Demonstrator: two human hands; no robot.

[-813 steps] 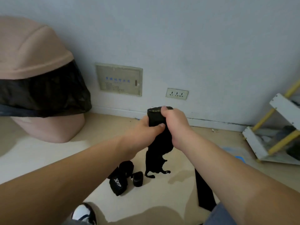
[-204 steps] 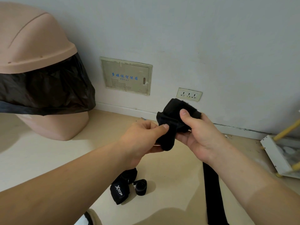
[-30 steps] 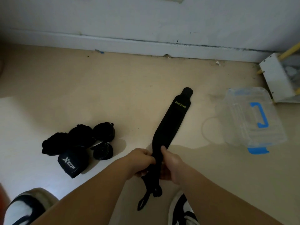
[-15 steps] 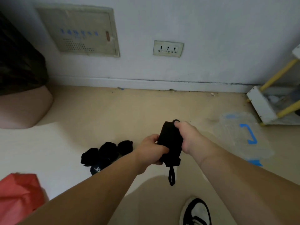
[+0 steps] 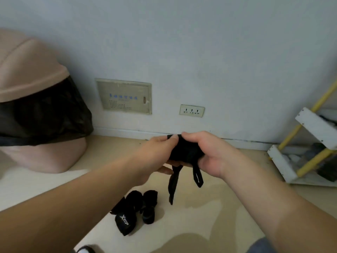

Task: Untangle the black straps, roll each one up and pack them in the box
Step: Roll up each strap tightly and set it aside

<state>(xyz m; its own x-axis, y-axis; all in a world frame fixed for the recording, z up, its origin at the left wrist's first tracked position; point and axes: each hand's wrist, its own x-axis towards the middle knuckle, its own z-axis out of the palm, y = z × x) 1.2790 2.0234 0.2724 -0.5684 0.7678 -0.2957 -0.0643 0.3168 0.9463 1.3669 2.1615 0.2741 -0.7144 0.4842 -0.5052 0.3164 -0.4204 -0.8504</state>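
A black strap (image 5: 186, 151) is held in the air between both hands, in front of the wall (image 5: 182, 42) and above the floor (image 5: 209, 216). Its bunched upper part is gathered into a short wad whose long axis runs roughly from side to side, from one hand to the other. The top edge of the wad is pinched by the left hand (image 5: 156, 154) between thumb and forefinger. The right hand (image 5: 213, 154) is curled round the wad's other side, with the thumb laid over the top.

Two ends are left hanging from beneath the wad. The longer tail (image 5: 172, 181) points almost straight down at the floor, slanted slightly to the left, and its tip is kept clear of the floor. The shorter end (image 5: 197, 177), a narrow loop, is angled down and to the right.

A cluster of rolled straps (image 5: 144, 199) is seen on the floor below the left forearm, touching one another. At its near edge, a roll with a white logo (image 5: 125, 223) is laid with the logo facing up.

A pink bin (image 5: 32, 73) lined with a black bag (image 5: 45, 115) is set against the wall at the left. A white rack with yellow rods (image 5: 310, 148) is placed at the right.
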